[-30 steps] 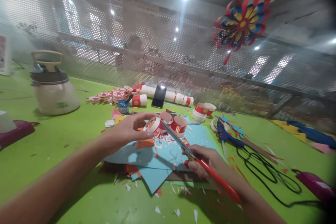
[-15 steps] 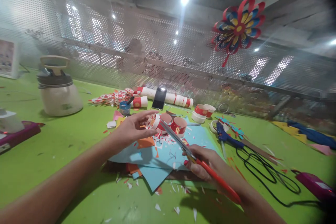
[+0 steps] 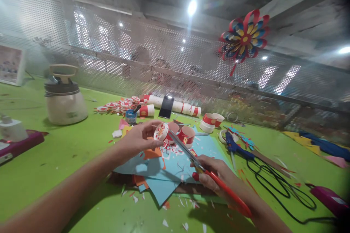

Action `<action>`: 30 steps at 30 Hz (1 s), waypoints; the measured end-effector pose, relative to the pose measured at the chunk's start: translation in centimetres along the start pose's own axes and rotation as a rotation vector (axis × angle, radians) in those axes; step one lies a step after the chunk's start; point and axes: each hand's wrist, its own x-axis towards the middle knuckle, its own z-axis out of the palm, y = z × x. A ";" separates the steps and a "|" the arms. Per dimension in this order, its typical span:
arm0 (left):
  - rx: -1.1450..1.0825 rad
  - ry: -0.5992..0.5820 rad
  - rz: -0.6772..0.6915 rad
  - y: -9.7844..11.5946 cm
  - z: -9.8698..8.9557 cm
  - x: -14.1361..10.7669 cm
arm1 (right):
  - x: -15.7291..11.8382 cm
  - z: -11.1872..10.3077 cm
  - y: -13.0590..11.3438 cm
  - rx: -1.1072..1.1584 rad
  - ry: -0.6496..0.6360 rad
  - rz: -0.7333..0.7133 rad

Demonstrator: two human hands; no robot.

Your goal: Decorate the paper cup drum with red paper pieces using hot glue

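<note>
My left hand has its thumb and fingers closed round a short red-and-white paper cup, whose patterned round end faces me. In my right hand is a pair of scissors with red handles. Their long metal blades point up and left, the tips close to the cup; whether they touch it I cannot tell. Behind the blades, cut red-and-white cups sit over blue paper sheets. White and red paper scraps are scattered under the hands.
A blue glue gun with a looping black cord lies to the right. Behind are a phone, stacked cups, a long stack of cups and a blue jar. A large jug stands left. A paper flower hangs above.
The view has tilted up a little, so the table items appear slightly lower. The cup's patterned end shows more fully now. Both hands keep their holds.
</note>
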 end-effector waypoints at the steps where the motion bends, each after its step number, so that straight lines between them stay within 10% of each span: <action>1: 0.034 0.019 0.012 -0.1 0.0 0.1 | 0.0 0.0 0.0 0.002 -0.004 -0.004; 30: 0.223 0.041 0.067 0.0 0.4 -0.1 | 0.0 0.1 0.8 0.007 -0.020 0.002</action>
